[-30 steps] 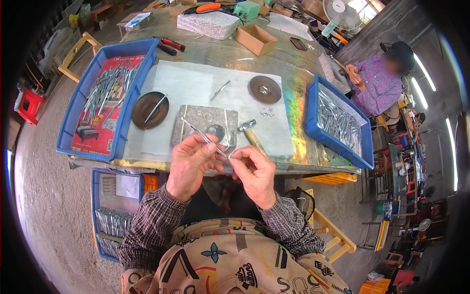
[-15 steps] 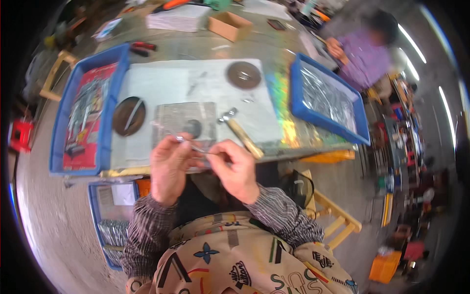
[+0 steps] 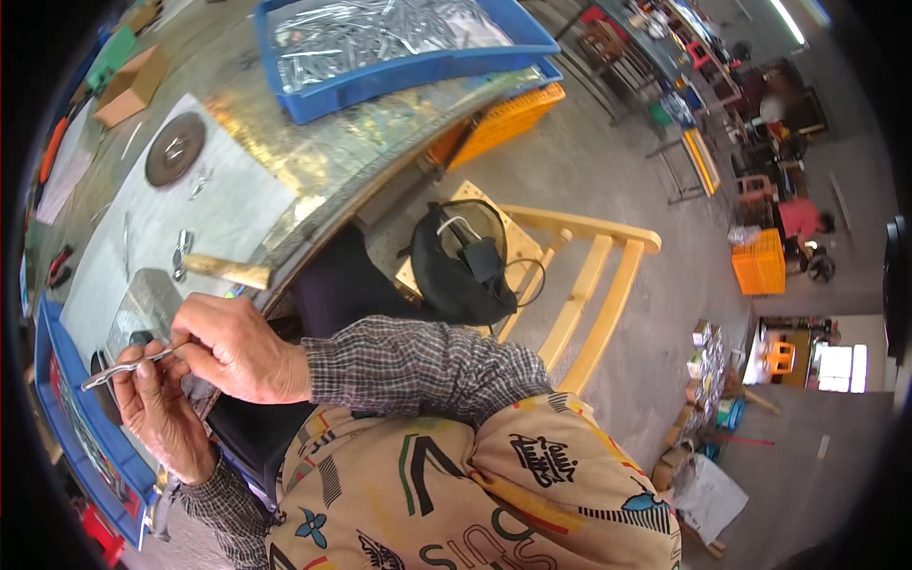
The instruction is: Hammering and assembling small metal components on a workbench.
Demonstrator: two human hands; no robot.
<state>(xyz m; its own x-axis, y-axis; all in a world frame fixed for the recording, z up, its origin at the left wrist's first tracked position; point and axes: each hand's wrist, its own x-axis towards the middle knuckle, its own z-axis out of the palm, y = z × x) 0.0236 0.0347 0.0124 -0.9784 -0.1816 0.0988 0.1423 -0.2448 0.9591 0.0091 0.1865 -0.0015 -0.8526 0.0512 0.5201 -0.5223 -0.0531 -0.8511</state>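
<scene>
Pinched between the fingers (image 3: 195, 344) of both hands, the thin metal piece (image 3: 119, 366) looks bare, grey and dully shiny. Just beyond the fingertips lie a matt grey metal plate (image 3: 142, 304) and a hammer (image 3: 217, 270) with a pale, smooth wooden handle, on a sheet of matt white paper (image 3: 228, 204). Farther out, a glossy blue plastic tray (image 3: 418, 71) holds bright metal parts, and the plaid sleeve (image 3: 418, 366) behind the knuckles is soft woven cloth.

A small brown cardboard box (image 3: 131, 87) sits open at the surface's far end; no labels or screens are readable.
</scene>
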